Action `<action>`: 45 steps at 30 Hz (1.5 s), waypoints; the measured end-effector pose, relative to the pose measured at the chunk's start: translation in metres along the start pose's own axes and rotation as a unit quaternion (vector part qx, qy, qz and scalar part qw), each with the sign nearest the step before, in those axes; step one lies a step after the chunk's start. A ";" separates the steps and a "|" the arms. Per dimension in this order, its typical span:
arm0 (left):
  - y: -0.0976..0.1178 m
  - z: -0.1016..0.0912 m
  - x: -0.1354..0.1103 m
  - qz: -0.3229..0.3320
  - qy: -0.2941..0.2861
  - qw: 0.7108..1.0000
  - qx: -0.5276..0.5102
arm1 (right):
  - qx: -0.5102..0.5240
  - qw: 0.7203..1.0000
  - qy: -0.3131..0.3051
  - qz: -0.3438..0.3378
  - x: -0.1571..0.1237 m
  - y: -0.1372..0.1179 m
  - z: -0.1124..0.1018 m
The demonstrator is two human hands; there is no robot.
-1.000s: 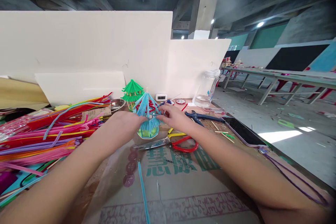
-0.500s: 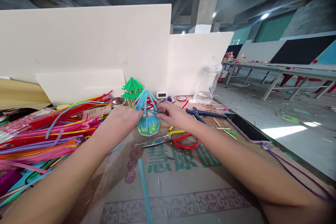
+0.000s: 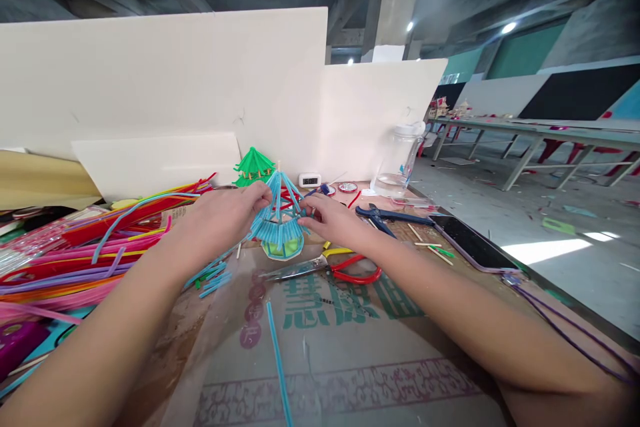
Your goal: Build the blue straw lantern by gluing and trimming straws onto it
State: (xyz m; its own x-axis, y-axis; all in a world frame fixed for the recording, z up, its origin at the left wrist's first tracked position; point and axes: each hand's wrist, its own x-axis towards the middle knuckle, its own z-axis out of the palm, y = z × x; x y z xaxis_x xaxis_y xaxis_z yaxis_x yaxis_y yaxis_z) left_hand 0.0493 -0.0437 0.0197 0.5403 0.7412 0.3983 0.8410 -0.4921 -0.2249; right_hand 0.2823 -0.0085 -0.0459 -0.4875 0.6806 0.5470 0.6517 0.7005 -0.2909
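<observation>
A small light-blue pavilion model [image 3: 284, 232], with a two-tiered roof of pipe cleaners, stands in front of me on the plastic-covered surface. My right hand [image 3: 327, 219] grips its right side, thumb and fingers curled at the lower roof. At the left of the upper roof, my left hand [image 3: 235, 213] is closed in a pinch. Whatever lies between those fingertips is too small to make out. Red pieces show inside the model, under the upper roof. Just in front of it lie scissors [image 3: 320, 268] with yellow and red handles. Cut blue pieces [image 3: 215, 278] are scattered beneath my left wrist.
Bundles of coloured pipe cleaners [image 3: 90, 267] cover the left side. A green roofed model [image 3: 254, 165] and a small clock [image 3: 309, 180] stand behind. Pliers [image 3: 393, 215], a phone [image 3: 473, 243] and a clear jug [image 3: 397, 163] are to the right. One blue pipe cleaner [image 3: 279, 363] lies in front.
My left hand has moved up and slightly left from the model's lower roof, uncovering more of that roof and the cut blue pieces. My right hand keeps its place.
</observation>
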 end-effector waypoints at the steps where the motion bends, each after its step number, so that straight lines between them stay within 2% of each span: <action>1: -0.001 0.000 0.001 0.002 0.006 1.000 -0.016 | 0.000 1.000 -0.001 0.000 0.000 0.000 0.000; 6: 0.002 0.003 0.002 0.048 0.054 0.995 -0.068 | -0.004 1.000 0.002 -0.003 0.000 0.000 0.000; 9: 0.006 0.003 0.002 0.017 0.079 0.983 -0.165 | -0.003 1.000 0.006 -0.002 0.000 0.000 0.000; 12: 0.007 0.003 0.002 -0.016 0.052 0.936 -0.347 | -0.003 1.000 0.006 0.001 -0.001 -0.001 0.001; 14: 0.004 0.002 0.002 -0.021 0.016 0.907 -0.420 | -0.004 1.000 0.005 0.000 -0.001 -0.001 0.001; 17: -0.004 -0.001 0.000 -0.044 0.016 0.910 -0.411 | -0.002 1.000 0.003 -0.003 -0.001 0.000 0.000; 19: -0.009 -0.006 -0.002 -0.074 0.059 0.923 -0.374 | 0.008 1.000 0.017 0.008 -0.001 -0.002 -0.002; 22: -0.013 -0.018 -0.008 -0.132 0.148 0.938 -0.284 | 0.027 0.996 0.074 0.038 -0.001 -0.009 -0.006; 24: -0.013 -0.025 -0.011 -0.153 0.192 0.940 -0.235 | 0.030 0.995 0.095 0.031 -0.002 -0.019 -0.010; 27: -0.010 -0.029 -0.014 -0.142 0.217 0.923 -0.284 | 0.014 0.997 0.072 0.006 -0.004 -0.033 -0.011; 29: -0.008 -0.029 -0.014 -0.120 0.221 0.900 -0.357 | -0.019 0.999 0.041 0.025 -0.005 -0.040 -0.010; 32: -0.002 -0.028 -0.014 -0.079 0.207 0.875 -0.430 | -0.063 0.996 0.006 0.066 -0.006 -0.042 -0.004; 35: 0.005 -0.030 -0.015 -0.050 0.182 0.870 -0.456 | -0.023 0.997 0.007 0.068 -0.005 -0.037 0.002; 38: 0.010 -0.033 -0.016 -0.047 0.163 0.868 -0.466 | 0.058 0.997 0.041 0.043 -0.004 -0.035 -0.001; 41: 0.011 -0.031 -0.016 -0.044 0.138 0.869 -0.474 | 0.120 0.989 0.091 0.018 -0.004 -0.046 -0.014; 45: 0.015 -0.021 -0.011 0.007 0.051 0.871 -0.489 | 0.212 0.968 0.129 0.041 -0.006 -0.068 -0.026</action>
State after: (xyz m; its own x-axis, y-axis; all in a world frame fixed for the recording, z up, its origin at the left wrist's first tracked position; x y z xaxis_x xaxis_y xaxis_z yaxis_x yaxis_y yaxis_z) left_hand 0.0556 -0.0691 0.0309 0.5025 0.7125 0.4898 0.3807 -0.6909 0.6146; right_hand 0.2553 -0.0655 -0.0090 -0.2465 0.6995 0.6707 0.3574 0.7089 -0.6080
